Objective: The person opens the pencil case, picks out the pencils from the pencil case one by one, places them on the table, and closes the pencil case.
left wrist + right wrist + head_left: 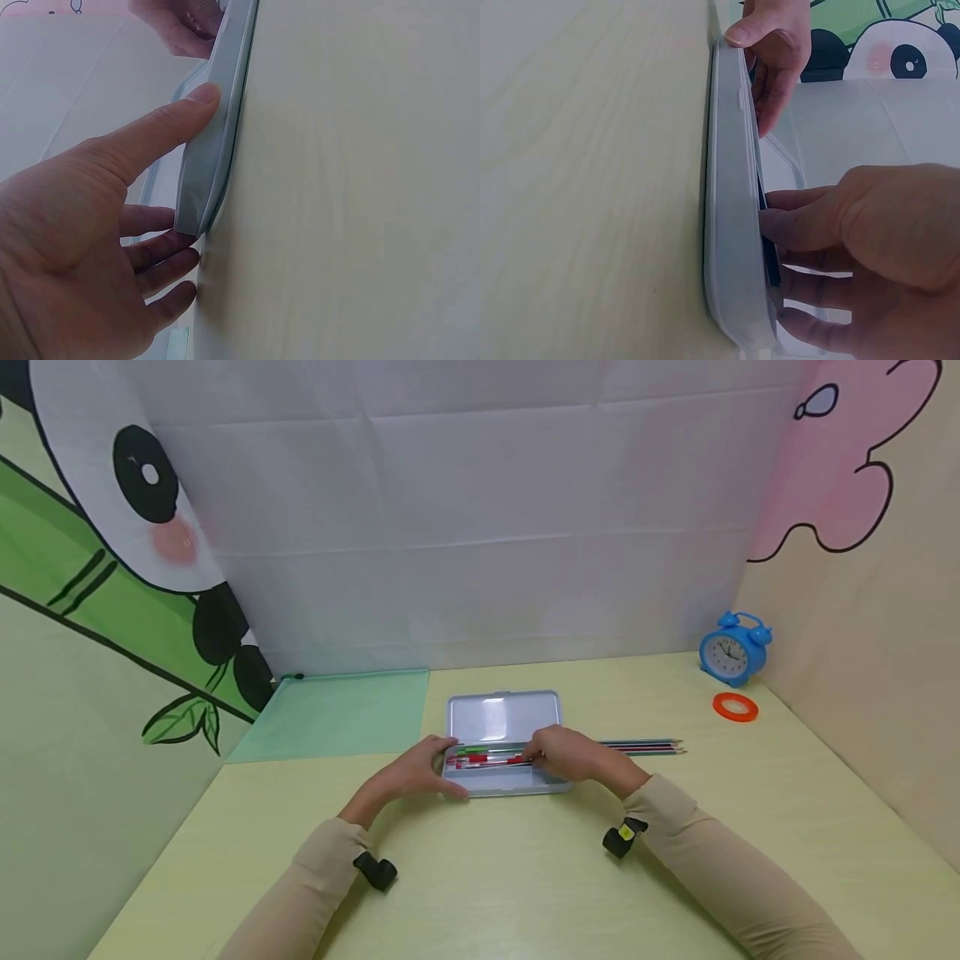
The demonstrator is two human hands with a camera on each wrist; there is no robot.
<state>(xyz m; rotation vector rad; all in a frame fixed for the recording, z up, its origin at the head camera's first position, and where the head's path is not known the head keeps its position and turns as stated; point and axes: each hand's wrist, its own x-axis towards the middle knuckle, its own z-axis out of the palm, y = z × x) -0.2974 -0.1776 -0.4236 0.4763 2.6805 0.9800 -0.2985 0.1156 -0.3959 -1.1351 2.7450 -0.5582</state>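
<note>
A pale grey pencil case (504,783) lies on the table with its lid (504,717) raised at the back. My left hand (417,768) grips its left end; in the left wrist view the thumb (202,94) presses the front wall. Several pens (487,759), with red, green and clear parts, lie inside. My right hand (564,753) is over the right half of the case. Seen from the right wrist, its thumb and fingers pinch a slim dark pen (771,259) at the rim, mostly hidden. Several pencils (645,747) stick out to the right behind that hand.
A blue alarm clock (733,648) stands at the back right, with an orange-red ring (735,707) just in front of it. A green translucent sheet or pouch (345,714) lies at the back left. Behind the table hangs a white cloth (480,527).
</note>
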